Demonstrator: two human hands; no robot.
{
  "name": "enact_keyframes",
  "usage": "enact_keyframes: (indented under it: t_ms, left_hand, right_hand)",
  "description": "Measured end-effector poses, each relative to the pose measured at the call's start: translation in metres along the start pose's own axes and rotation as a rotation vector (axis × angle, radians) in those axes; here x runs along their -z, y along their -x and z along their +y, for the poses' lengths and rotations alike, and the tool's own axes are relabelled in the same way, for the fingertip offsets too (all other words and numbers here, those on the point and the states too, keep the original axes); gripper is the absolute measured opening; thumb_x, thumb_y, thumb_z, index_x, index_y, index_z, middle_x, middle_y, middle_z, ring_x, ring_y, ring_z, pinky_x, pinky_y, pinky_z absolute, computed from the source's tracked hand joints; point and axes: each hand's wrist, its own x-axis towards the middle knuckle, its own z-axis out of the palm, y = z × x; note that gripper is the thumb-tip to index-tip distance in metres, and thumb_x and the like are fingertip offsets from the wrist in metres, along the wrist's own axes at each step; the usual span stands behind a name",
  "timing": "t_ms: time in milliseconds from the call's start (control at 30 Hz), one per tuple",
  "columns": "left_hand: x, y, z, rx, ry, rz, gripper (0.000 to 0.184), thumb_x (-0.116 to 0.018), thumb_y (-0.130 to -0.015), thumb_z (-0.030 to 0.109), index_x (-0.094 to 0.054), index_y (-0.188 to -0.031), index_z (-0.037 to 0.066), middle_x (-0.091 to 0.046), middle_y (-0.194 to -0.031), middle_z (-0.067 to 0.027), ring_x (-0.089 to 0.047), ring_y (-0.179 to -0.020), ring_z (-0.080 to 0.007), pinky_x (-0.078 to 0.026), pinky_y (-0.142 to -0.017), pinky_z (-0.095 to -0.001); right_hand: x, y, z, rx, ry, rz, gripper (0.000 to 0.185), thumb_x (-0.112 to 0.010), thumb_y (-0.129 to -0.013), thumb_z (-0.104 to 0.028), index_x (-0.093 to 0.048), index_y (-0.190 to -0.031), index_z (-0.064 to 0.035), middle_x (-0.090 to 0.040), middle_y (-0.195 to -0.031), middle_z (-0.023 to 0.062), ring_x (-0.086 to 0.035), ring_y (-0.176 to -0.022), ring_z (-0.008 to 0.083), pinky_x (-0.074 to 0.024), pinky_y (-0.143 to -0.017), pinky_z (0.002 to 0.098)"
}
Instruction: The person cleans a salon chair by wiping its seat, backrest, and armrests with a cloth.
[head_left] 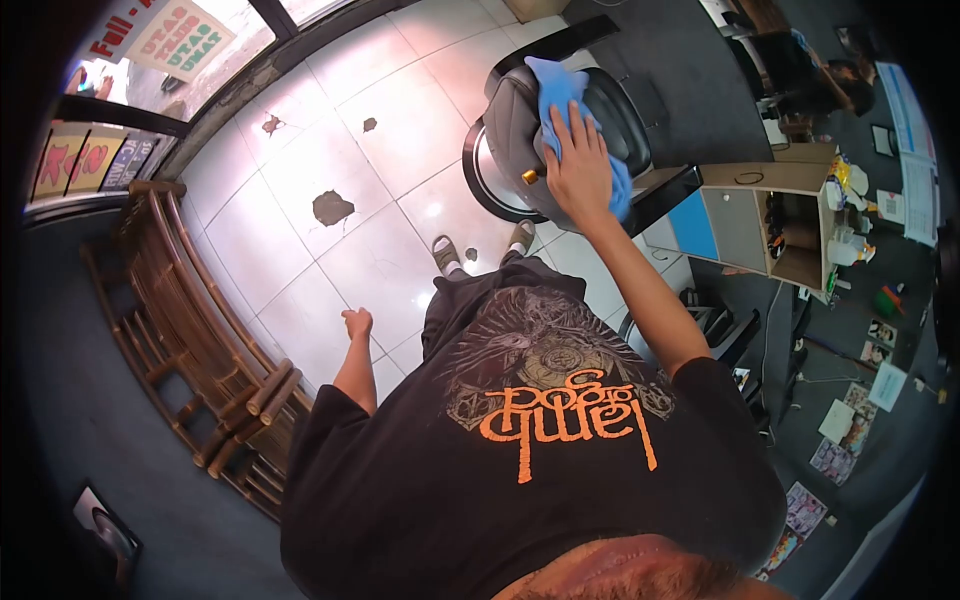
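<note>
My right hand (pixel 580 172) lies over a blue cloth (pixel 620 185), pressing it onto the dark grey padded back of a barber chair (pixel 515 112). The fingers are stretched over the folded cloth, which drapes along the upholstery on both sides of the hand. A small gold-coloured knob (pixel 530 177) sits on the chair beside my wrist. My left hand (pixel 357 322) hangs at my side above the tiled floor, away from the chair. Its fingers are curled in, and nothing shows in them.
A bamboo bench (pixel 190 330) runs along the left wall. White floor tiles (pixel 370 200) have several broken patches. To the right stands a cabinet (pixel 735 225) with bottles on it, near the chair's armrest (pixel 665 200). Glass windows with signs (pixel 180 40) are at upper left.
</note>
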Motion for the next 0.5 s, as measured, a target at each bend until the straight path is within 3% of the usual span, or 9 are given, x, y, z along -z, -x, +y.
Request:
enact_keyframes:
  t_ms: [100, 200, 267, 300, 400, 433, 500]
  left_hand:
    - [-0.005, 0.001, -0.023, 0.028, 0.189, -0.118, 0.055, -0.061, -0.096, 0.032, -0.042, -0.131, -0.006, -0.064, -0.123, -0.0363, -0.063, -0.119, -0.0484, -0.049, -0.103, -0.0489]
    - [-0.025, 0.016, -0.007, -0.148, 0.118, -0.106, 0.056, -0.062, -0.096, 0.034, -0.043, -0.132, -0.005, -0.064, -0.123, -0.0356, -0.063, -0.118, -0.048, -0.049, -0.102, -0.0492]
    - [-0.055, 0.011, 0.007, -0.171, 0.241, -0.194, 0.056, -0.063, -0.097, 0.037, -0.043, -0.132, -0.002, -0.064, -0.123, -0.0352, -0.063, -0.118, -0.0489, -0.049, -0.102, -0.05]
    - [-0.075, 0.005, 0.015, -0.18, 0.305, -0.212, 0.055, -0.063, -0.098, 0.037, -0.043, -0.132, -0.001, -0.067, -0.117, -0.0325, -0.066, -0.111, -0.0459, -0.051, -0.097, -0.0487]
    - [-0.085, 0.038, 0.074, -0.27, 0.453, -0.278, 0.049, -0.062, -0.101, 0.035, -0.044, -0.132, 0.002, -0.072, -0.098, -0.0221, -0.072, -0.085, -0.033, -0.056, -0.08, -0.0434]
    - [-0.079, 0.053, 0.094, -0.287, 0.499, -0.305, 0.047, -0.062, -0.101, 0.034, -0.044, -0.132, 0.003, -0.071, -0.093, -0.0191, -0.07, -0.079, -0.0287, -0.056, -0.076, -0.0417]
    - [-0.074, 0.069, 0.119, -0.348, 0.582, -0.352, 0.044, -0.062, -0.102, 0.031, -0.045, -0.132, 0.003, -0.071, -0.09, -0.0159, -0.07, -0.075, -0.0243, -0.056, -0.074, -0.0408]
  right_hand:
    - [-0.037, -0.052, 0.0, 0.053, 0.032, -0.014, 0.052, -0.058, -0.101, -0.033, -0.054, -0.15, -0.0159, -0.049, -0.156, 0.0169, -0.049, -0.138, 0.045, -0.0439, -0.111, 0.0505]
    - [-0.09, -0.105, 0.015, 0.099, 0.116, -0.007, 0.047, -0.053, -0.103, -0.038, -0.059, -0.143, -0.0143, -0.056, -0.148, 0.0178, -0.058, -0.128, 0.0443, -0.0489, -0.105, 0.0513]
    - [-0.109, -0.15, 0.029, 0.043, -0.013, -0.286, 0.048, -0.049, -0.105, -0.041, -0.059, -0.141, -0.0119, -0.06, -0.143, 0.0185, -0.061, -0.124, 0.0428, -0.0504, -0.102, 0.0509]
    - [-0.11, -0.16, 0.03, 0.011, -0.078, -0.425, 0.049, -0.047, -0.105, -0.043, -0.06, -0.14, -0.0107, -0.061, -0.141, 0.0188, -0.063, -0.121, 0.0421, -0.0511, -0.101, 0.0506]
    - [-0.095, -0.168, 0.024, -0.043, 0.02, -0.591, 0.051, -0.041, -0.104, -0.049, -0.064, -0.137, -0.0172, -0.062, -0.145, 0.0077, -0.061, -0.127, 0.036, -0.0488, -0.108, 0.048]
    - [-0.069, -0.162, 0.013, -0.039, 0.014, -0.601, 0.05, -0.043, -0.105, -0.048, -0.065, -0.136, -0.016, -0.064, -0.141, 0.0098, -0.062, -0.125, 0.0382, -0.0493, -0.107, 0.0488]
    - [-0.063, -0.129, 0.023, 0.062, -0.091, -0.308, 0.047, -0.047, -0.104, -0.045, -0.066, -0.135, -0.0147, -0.066, -0.137, 0.0113, -0.064, -0.121, 0.0386, -0.0509, -0.103, 0.0489]
